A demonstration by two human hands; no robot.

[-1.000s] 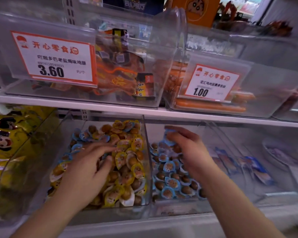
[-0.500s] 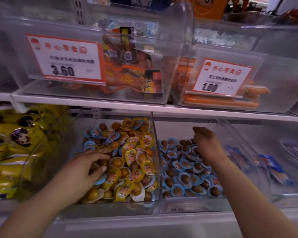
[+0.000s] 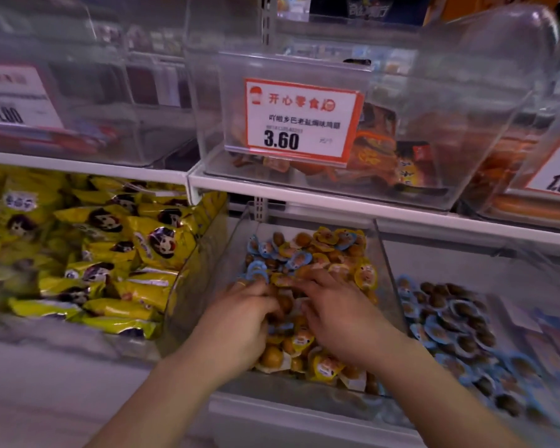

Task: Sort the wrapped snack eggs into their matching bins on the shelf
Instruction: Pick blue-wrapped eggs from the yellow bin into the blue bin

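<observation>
A: Entry, head view. Both hands are inside the clear middle bin (image 3: 382,253) on the lower shelf. Left hand (image 3: 240,321) and right hand (image 3: 340,315) lie side by side on the heap, fingers dug in among the wrapped snack eggs (image 3: 337,253).

B: Grasp state?

A: Motion blur over the fingertips. Left fingers look bent down into the pile; right fingers spread and slightly curved over it. Whether either hand has an egg pinched, I cannot tell.

B: Contents of that bin?

A: Mostly yellow-wrapped eggs, with blue-wrapped eggs (image 3: 259,270) mixed in just beyond the left hand's fingertips, toward the back left of the bin.

B: Other egg stock?

A: To the right of the right hand, the neighbouring bin (image 3: 395,305) holds blue-wrapped eggs only (image 3: 440,328), touching nothing of the hands.

B: Surroundings?

A: Left of the left hand, yellow snack packets (image 3: 117,253) piled on the same shelf level. Above the hands, an upper bin (image 3: 466,124) with orange packets and a price tag (image 3: 301,119) reading 3.60.
</observation>
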